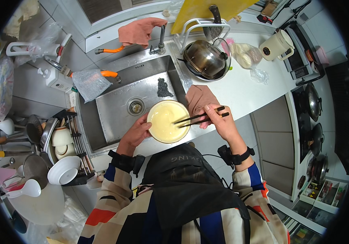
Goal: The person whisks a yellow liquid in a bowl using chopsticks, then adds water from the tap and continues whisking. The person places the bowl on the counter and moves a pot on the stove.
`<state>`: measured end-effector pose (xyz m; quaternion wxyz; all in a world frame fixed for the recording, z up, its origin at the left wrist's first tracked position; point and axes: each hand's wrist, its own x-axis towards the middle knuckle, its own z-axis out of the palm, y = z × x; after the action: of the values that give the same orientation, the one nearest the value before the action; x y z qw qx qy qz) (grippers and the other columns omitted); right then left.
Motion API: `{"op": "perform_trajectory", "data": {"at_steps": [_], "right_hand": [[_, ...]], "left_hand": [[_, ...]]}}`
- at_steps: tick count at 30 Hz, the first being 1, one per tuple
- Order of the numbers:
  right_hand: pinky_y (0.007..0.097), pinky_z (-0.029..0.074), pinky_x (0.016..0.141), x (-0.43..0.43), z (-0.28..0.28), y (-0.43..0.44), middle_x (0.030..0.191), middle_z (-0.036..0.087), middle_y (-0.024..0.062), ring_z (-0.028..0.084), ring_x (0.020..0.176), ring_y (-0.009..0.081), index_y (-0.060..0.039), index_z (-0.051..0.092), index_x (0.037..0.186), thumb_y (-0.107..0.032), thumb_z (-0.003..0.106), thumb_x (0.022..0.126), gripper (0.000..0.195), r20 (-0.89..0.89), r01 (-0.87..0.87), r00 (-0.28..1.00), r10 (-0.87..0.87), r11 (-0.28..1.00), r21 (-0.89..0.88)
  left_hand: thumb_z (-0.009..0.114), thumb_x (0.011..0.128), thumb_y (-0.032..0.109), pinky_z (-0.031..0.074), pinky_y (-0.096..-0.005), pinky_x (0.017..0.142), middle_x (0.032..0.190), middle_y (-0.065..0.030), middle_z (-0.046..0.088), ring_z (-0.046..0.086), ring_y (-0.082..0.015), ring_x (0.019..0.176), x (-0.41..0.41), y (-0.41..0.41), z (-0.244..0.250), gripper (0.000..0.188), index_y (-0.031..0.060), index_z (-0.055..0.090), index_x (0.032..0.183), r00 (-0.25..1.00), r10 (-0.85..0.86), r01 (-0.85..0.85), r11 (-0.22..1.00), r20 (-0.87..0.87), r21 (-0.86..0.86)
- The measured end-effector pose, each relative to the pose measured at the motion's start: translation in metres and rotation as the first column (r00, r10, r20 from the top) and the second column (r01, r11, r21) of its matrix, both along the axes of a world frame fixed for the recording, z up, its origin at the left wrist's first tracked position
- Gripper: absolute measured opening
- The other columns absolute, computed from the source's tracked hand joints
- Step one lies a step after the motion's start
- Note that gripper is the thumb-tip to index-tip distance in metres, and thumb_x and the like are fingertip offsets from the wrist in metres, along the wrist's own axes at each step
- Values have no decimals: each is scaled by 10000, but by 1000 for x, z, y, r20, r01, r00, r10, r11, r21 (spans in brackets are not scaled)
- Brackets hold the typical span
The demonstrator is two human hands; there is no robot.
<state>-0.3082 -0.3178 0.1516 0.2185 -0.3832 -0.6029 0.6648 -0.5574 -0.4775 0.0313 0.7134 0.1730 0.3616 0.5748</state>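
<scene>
My left hand point(136, 133) grips the left rim of a round bowl point(153, 138), which is held over the front edge of the sink. Inside is a smooth pale yellow liquid point(162, 117). A pair of dark chopsticks point(199, 118) is pinched in my right hand point(220, 122), and their tips dip into the liquid right of its middle. The tips look slightly blurred. Just beyond my right hand, a brownish-pink cloth point(201, 98) lies on the counter beside the sink.
Behind the bowl is a stainless steel sink point(113, 114) with a dark scouring pad point(163, 88). A metal pot point(205, 58) stands at the back right, near a rack with a cleaver point(214, 21). A dish rack point(78, 140) with bowls is on the left. An electric kettle point(276, 45) stands farther right.
</scene>
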Motion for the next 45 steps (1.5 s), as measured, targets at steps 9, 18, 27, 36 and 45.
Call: {"op": "perform_trajectory", "data": {"at_steps": [9,18,27,36,45], "right_hand": [[281,544,597,-3,6,2,798,657,140,641,624,194,57,615,950,-311,479,980,392,-71,77,994,-81,996,-47],[277,525,565,-4,3,-2,760,658,131,624,601,179,55,622,904,-242,506,969,325,-16,-14,1000,15,999,37],[239,487,541,-12,22,-6,716,641,87,600,581,130,61,636,879,-176,530,953,270,25,-34,999,32,997,64],[216,477,554,-11,26,-7,731,634,59,590,580,102,42,652,870,-161,552,939,237,43,-32,999,26,988,149],[210,489,550,-14,37,-11,723,638,60,603,590,95,44,649,863,-164,552,941,243,114,-152,983,143,985,78]], "left_hand": [[525,905,131,505,-395,928,1313,-92,499,558,-210,1145,-4,1,-7,585,52,292,1435,1000,22,-22,1000,-3,8],[496,919,113,502,-404,934,1320,-101,494,555,-216,1152,-4,0,-9,556,52,296,1434,999,34,-34,999,10,12],[490,928,112,505,-390,926,1315,-87,499,557,-209,1144,-7,1,-7,524,66,327,1424,999,21,-20,1000,-25,17],[482,937,105,515,-367,904,1291,-74,518,577,-186,1106,-4,3,-6,499,72,344,1415,999,35,-35,999,-8,10],[477,933,98,524,-362,888,1286,-78,523,581,-185,1100,-4,3,-4,508,69,337,1420,999,41,-41,999,-21,-3]]}}
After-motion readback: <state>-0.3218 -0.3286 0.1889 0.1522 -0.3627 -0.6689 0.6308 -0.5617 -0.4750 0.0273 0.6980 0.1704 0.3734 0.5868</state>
